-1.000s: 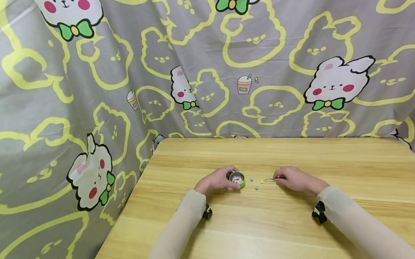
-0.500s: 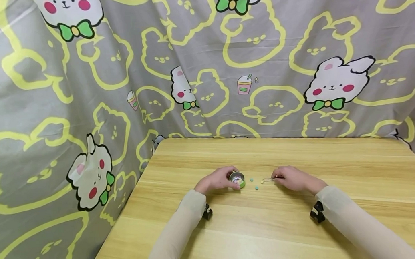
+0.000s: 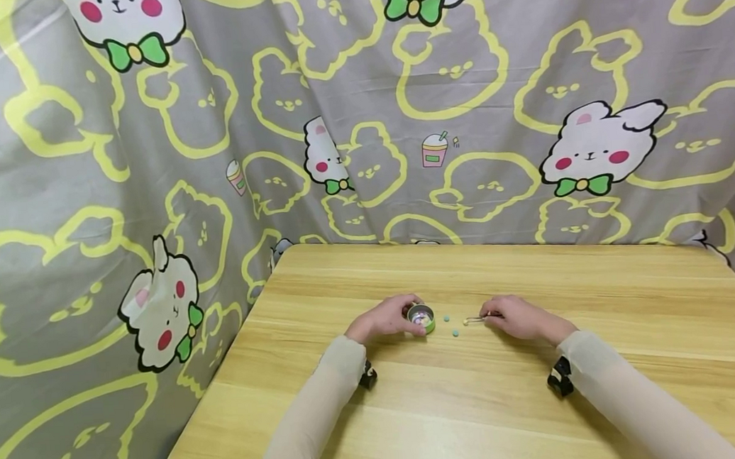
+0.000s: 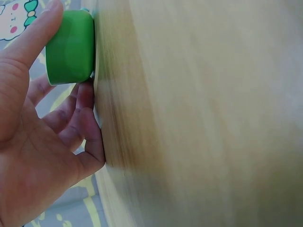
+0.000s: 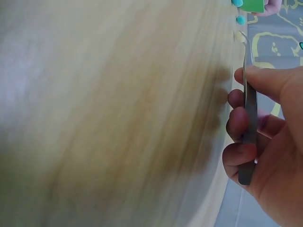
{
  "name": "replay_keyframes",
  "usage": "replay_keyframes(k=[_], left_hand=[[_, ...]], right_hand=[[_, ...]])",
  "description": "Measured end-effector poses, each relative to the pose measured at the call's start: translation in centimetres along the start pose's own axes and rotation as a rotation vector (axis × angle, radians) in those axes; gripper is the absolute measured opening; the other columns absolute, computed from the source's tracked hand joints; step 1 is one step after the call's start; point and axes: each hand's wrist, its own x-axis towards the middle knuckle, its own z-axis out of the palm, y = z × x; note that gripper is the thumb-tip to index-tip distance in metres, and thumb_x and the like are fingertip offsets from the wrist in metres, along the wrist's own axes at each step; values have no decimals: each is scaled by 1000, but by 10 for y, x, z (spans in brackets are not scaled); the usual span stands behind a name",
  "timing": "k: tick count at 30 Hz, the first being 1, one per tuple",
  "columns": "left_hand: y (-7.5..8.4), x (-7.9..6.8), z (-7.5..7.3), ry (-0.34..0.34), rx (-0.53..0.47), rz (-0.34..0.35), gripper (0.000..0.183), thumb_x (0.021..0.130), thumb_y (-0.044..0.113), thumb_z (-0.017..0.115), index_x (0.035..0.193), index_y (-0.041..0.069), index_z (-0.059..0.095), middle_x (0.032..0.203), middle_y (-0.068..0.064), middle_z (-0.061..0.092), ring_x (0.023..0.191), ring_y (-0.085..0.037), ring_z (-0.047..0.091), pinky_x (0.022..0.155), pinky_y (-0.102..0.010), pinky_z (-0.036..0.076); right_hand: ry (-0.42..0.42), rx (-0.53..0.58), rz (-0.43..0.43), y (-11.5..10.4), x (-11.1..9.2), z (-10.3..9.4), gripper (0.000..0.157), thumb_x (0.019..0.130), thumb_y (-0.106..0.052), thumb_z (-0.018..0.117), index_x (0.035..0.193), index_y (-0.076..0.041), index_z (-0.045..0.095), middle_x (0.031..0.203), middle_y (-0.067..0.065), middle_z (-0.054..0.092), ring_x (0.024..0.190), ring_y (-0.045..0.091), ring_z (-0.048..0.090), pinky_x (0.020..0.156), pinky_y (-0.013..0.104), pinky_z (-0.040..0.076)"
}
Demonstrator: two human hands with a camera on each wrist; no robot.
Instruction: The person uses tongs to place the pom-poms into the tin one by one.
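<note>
Tweezers point(image 5: 250, 109) have changed most in the last second: their prongs, seen splayed near the tips a moment ago in the head view, now look drawn close together, and the right hand point(image 3: 519, 317) has edged slightly inward. The tips meet the yellow bead point(image 3: 466, 321), which has kept its place on the worktop point(image 3: 514, 408). We judge from this that the work in hand has reached the point of gripping that bead; whether it is held firmly or merely touched, we cannot tell, and we see no sign that it has left the surface.

Our two hands are both busy. The right one pinches the tweezers between thumb and index finger, its other fingers curled along the handle. The left hand point(image 3: 388, 318) has barely shifted: it holds the green tin point(image 4: 71, 47) with thumb on the near side and fingers round the far side. The tin stands on the worktop with its mouth upward, and we can see small pale pieces point(image 3: 421, 319) inside, too small to count.

Between tin and tweezers lie two blue-green beads, the farther one point(image 3: 446, 318) and the nearer one point(image 3: 455, 333), both apart from the tips and, in our judgement, untouched so far.
</note>
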Motion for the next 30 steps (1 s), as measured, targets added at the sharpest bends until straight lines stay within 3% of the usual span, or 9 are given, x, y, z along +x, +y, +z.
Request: replay_keyframes(k=[13, 30], left_hand=[[1, -1, 0, 3, 10, 18, 47, 77, 30, 80, 116, 19, 57, 100, 4, 59, 88, -9, 56, 79, -25, 44], [2, -2, 0, 8, 32, 24, 48, 77, 30, 80, 117, 18, 57, 99, 6, 59, 89, -9, 55, 79, -25, 44]], right_hand=[[40, 74, 8, -2, 2, -3, 15, 94, -10, 56, 103, -11, 68, 96, -2, 65, 85, 12, 58, 73, 36, 47], [43, 63, -43, -32, 26, -18, 14, 95, -11, 55, 102, -9, 68, 94, -2, 65, 84, 13, 58, 74, 36, 46]])
